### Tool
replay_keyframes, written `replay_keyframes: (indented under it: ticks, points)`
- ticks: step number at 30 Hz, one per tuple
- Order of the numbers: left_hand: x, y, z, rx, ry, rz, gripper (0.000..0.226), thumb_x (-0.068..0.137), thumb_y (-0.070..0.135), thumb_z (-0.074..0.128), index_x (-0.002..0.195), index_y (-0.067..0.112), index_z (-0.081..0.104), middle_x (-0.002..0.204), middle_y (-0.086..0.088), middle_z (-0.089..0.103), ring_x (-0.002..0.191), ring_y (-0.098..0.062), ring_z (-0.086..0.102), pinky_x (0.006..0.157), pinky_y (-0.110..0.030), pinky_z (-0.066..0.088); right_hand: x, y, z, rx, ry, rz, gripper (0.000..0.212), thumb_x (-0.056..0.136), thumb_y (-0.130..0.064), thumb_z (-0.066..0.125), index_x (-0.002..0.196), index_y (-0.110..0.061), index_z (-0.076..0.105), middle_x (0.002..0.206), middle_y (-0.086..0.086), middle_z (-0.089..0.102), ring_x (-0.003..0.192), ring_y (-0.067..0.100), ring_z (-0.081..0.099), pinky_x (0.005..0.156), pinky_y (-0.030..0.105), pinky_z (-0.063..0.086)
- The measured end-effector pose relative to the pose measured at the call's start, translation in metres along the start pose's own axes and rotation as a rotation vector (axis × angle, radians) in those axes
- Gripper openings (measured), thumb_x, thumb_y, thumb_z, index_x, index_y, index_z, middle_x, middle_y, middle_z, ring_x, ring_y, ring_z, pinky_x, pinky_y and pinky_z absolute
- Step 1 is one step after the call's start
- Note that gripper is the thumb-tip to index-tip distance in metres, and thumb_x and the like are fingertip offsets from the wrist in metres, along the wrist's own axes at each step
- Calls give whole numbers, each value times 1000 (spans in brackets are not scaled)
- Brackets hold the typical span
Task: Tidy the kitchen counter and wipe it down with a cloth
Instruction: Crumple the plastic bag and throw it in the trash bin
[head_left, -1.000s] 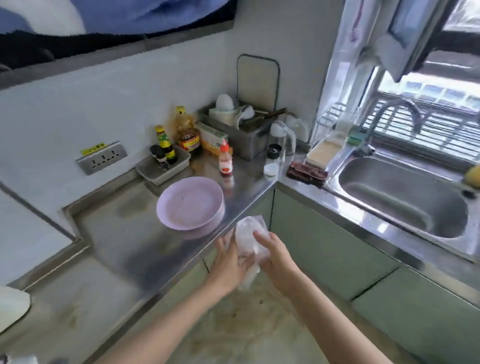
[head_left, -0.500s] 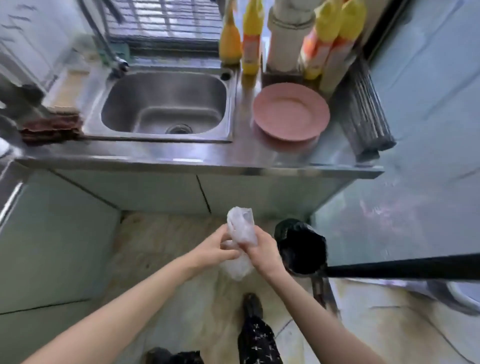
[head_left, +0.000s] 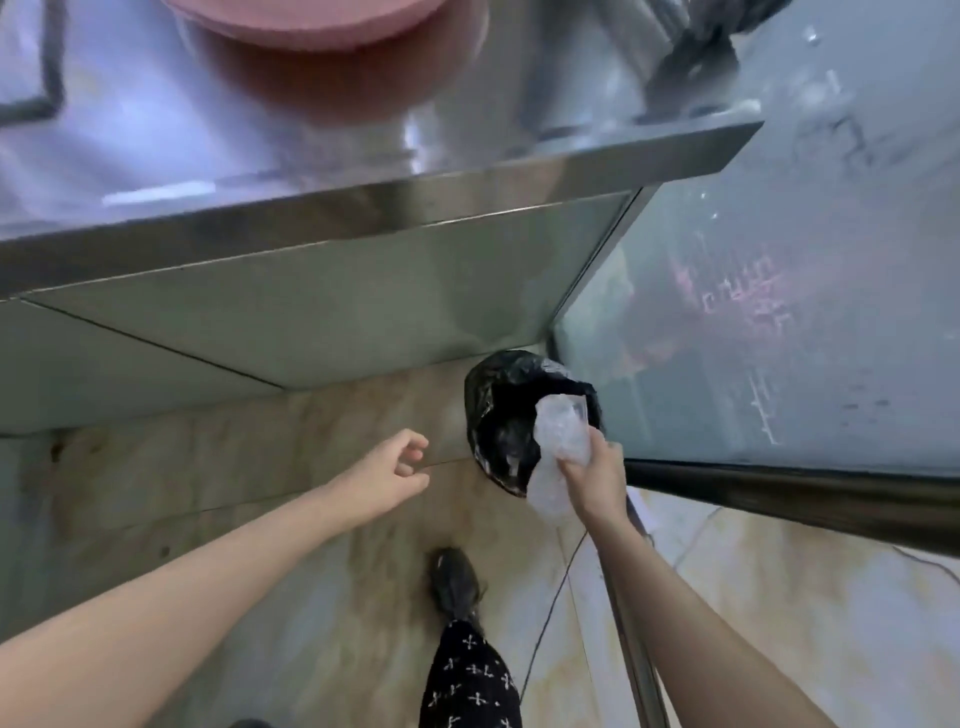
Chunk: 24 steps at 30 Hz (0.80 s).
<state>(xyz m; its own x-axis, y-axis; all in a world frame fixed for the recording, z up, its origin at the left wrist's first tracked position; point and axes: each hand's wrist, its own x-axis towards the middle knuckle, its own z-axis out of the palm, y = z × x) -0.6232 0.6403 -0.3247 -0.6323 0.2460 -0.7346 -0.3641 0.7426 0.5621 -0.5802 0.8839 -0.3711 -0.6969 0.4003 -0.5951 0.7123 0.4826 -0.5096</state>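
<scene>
My right hand (head_left: 592, 475) grips a crumpled clear plastic bag (head_left: 561, 434) and holds it right over the mouth of a black-lined trash bin (head_left: 504, 415) standing on the floor by the cabinet corner. To the left of the bin hovers my left hand (head_left: 389, 467), its fingers loosely curled around nothing. The steel counter (head_left: 363, 150) fills the top of the view, and a pink plate (head_left: 311, 26) sits on it at the upper edge.
Pale green cabinet fronts (head_left: 260, 322) run under the counter. A glass door panel (head_left: 779, 286) with a dark rail (head_left: 805, 499) stands to the right. My foot in a dark shoe (head_left: 454, 582) and patterned trouser leg are on the beige tiled floor.
I have stepped closer and looked down. My left hand let go of the plastic bag and drew away to the left. My right hand carried the bag over the trash bin.
</scene>
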Motion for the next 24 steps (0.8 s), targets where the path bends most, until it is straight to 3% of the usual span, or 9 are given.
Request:
replay_keyframes:
  ticks: [1,3,5,8,10,14,17,21,24]
  points:
    - [16,-7,4,10,0,0,35,88,15,59,121,14,48,113,2,50,99,-15,54,86,-26,42,18,8,12,0,-12,-20,53,82,-15,63,132,-11,46,126,21,48,103,29,52,85,35,45]
    - [46,-23,10,26,4,-9,32,87,15,60,117,16,49,109,3,51,97,-15,54,87,-27,43,52,22,35,-59,-73,-17,88,77,-25,74,147,-10,22,146,17,32,133,31,31,108,43,30]
    - [66,-37,12,45,-2,-24,32,86,15,61,116,16,50,108,3,52,95,-15,55,84,-26,44,74,31,50,-177,-108,62,103,74,-34,77,149,-13,10,153,15,19,142,31,15,113,49,22]
    - [72,-46,5,37,15,-36,32,84,13,63,115,15,51,108,0,54,89,-16,56,70,-20,41,82,27,49,-248,-104,45,81,75,-25,72,143,-11,30,148,15,33,136,31,29,108,40,30]
    - [58,-44,-4,7,32,-51,31,84,11,63,113,16,51,110,-2,55,89,-16,56,71,-22,40,72,11,39,-270,-174,-15,62,78,-17,67,135,-6,44,138,15,48,126,31,44,98,35,38]
    - [2,-21,-36,-60,79,-62,34,85,9,62,117,11,51,117,-8,55,90,-15,53,79,-23,41,22,-58,12,-240,-310,-133,53,87,-16,61,135,-5,42,134,13,52,121,27,50,97,34,40]
    - [-55,2,-67,-136,167,-48,36,86,9,61,120,8,50,114,-5,54,95,-16,53,73,-18,43,-27,-123,-1,-285,-340,-289,50,86,-18,60,133,-9,46,131,11,55,119,28,51,97,38,43]
    - [-140,10,-105,-241,319,-48,31,86,12,61,113,18,50,111,0,54,99,-18,57,86,-29,46,-103,-206,1,-494,-405,-573,45,88,-21,55,130,-11,46,128,9,55,120,27,50,96,36,42]
    - [-210,0,-127,-328,468,-67,34,87,14,61,119,14,50,114,0,55,107,-17,56,91,-26,44,-172,-263,14,-557,-460,-817,47,90,-29,55,133,-14,44,132,7,53,123,24,48,98,32,39]
